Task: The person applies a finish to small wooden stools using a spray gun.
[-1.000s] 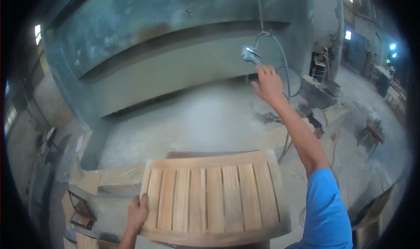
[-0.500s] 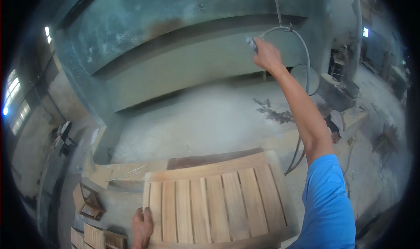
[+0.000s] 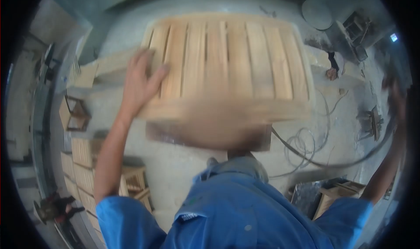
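A slatted wooden panel [image 3: 238, 61], blurred by motion, lies in front of my body above a darker board [image 3: 168, 133]. My left hand [image 3: 142, 82] touches the panel's left side, with thumb and fingers spread over its surface. At the far right edge, my right hand [image 3: 396, 101] is raised, dim and blurred. A dark shape at its fingers looks like the spray gun [image 3: 387, 80], and a hose [image 3: 345, 165] curves up towards that hand from below the panel.
Small wooden frames [image 3: 75, 113] and stacked slatted pieces [image 3: 83, 155] stand at left. Hose coils [image 3: 302, 146] lie on the floor at right, near a dark-topped box [image 3: 313, 196]. A round disc [image 3: 316, 14] stands at the upper right.
The view has tipped down towards my body. My right hand has swung from the upper middle to the far right. My left hand now reaches further over the panel, its fingers spread.
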Demonstrator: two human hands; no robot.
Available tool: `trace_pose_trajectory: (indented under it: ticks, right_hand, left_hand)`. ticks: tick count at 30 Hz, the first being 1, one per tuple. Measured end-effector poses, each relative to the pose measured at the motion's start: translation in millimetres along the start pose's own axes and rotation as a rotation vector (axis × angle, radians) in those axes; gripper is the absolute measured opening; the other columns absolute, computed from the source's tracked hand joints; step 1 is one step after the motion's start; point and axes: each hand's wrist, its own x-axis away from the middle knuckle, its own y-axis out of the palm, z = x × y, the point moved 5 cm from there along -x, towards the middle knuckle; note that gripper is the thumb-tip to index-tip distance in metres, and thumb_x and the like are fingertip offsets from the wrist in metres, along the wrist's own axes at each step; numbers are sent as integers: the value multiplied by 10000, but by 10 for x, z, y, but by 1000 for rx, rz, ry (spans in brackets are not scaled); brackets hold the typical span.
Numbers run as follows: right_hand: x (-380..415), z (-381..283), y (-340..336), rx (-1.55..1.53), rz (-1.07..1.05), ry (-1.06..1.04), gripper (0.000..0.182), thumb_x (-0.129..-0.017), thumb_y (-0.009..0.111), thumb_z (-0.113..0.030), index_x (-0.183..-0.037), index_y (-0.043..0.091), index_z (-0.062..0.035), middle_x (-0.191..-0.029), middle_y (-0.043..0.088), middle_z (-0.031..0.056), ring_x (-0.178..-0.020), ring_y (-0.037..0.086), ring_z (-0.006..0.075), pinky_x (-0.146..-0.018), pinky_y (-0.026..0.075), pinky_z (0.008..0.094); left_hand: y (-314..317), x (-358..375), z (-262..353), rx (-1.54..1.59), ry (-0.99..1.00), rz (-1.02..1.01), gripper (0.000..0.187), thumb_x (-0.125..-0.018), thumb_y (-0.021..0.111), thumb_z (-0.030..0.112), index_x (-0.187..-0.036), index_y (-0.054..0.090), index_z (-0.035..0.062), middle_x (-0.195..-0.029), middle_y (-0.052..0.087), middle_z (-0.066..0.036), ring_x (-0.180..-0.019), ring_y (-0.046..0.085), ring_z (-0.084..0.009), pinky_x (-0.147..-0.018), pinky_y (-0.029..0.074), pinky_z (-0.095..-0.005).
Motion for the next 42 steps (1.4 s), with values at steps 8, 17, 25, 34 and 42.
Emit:
trace_pose_trajectory:
  ticks: [8, 17, 25, 34, 42]
  right_hand:
    - [3765, 42, 1820, -525, -386, 491, 590, -915, 701, -352, -1399, 520, -67, -843, 662, 25, -589, 532, 46, -439, 364, 186]
    - [2899, -793, 3161, -804, -607, 271, 480, -926, 652, -102, -1385, 535, -21, -916, 652, 43, -708, 591, 88, -680, 502, 243]
    - [1889, -1032, 4083, -897, -742, 58, 446, -922, 676, -246, -1309, 609, -36, -767, 638, 4, -650, 589, 85, -622, 487, 235]
    - [1204, -1435, 4895, -860, -802, -167, 277, -925, 649, -314, -915, 673, -39, -731, 675, 38, -598, 596, 98, -491, 444, 268]
    - [1233, -1773, 5428, -497, -1047, -191, 319, -950, 536, -323, -845, 651, -45, -727, 675, 32, -529, 518, 118, -455, 430, 291]
  left_hand:
    - [54, 206, 128, -27, 32, -9, 692, -886, 587, 514, -1320, 556, -24, -1414, 480, -258, -1328, 426, -408, -1096, 355, -442]
    - [153, 286, 336, -113, -19, 93, 508, -922, 582, 409, -1177, 641, -26, -1183, 632, -257, -1083, 606, -404, -947, 464, -429]
    - [263, 232, 546, -185, -84, 135, 478, -913, 588, 413, -1132, 677, -3, -1125, 666, -242, -1062, 632, -387, -937, 474, -408]
    - [316, 230, 635, -240, -247, 95, 532, -911, 582, 470, -1202, 665, 33, -1138, 674, -226, -1084, 648, -330, -948, 469, -367]
    - [140, 385, 698, -324, -276, 191, 392, -904, 616, 331, -1082, 682, -11, -1019, 696, -241, -968, 678, -358, -866, 507, -405]
